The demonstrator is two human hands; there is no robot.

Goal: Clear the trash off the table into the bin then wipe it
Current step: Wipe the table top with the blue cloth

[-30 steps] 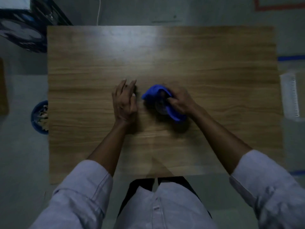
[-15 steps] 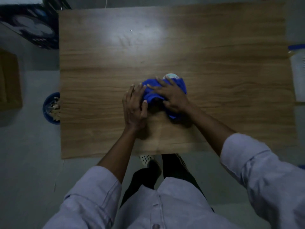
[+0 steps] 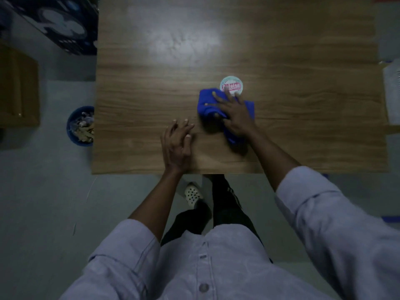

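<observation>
A crumpled blue cloth [image 3: 206, 103] lies on the wooden table [image 3: 303, 118], a little right of its middle. My right hand [image 3: 234, 112] presses flat on the cloth with spread fingers. A round white lid with red lettering [image 3: 231, 85] lies on the table just beyond the cloth, at my fingertips. My left hand [image 3: 177, 141] rests on the bare wood to the left of the cloth, fingers loosely extended, holding nothing. A blue bin [image 3: 80, 126] with scraps inside stands on the floor at the table's left edge.
A dark patterned box [image 3: 58, 27] sits on the floor at the back left. A brown cardboard box [image 3: 18, 89] is at the far left. A white object [image 3: 392, 92] lies past the table's right edge. My legs and a white shoe [image 3: 193, 194] are below the near edge.
My right hand has slid the cloth to the right, uncovering the round lid. My left hand has come off the cloth and now rests on the wood beside it.
</observation>
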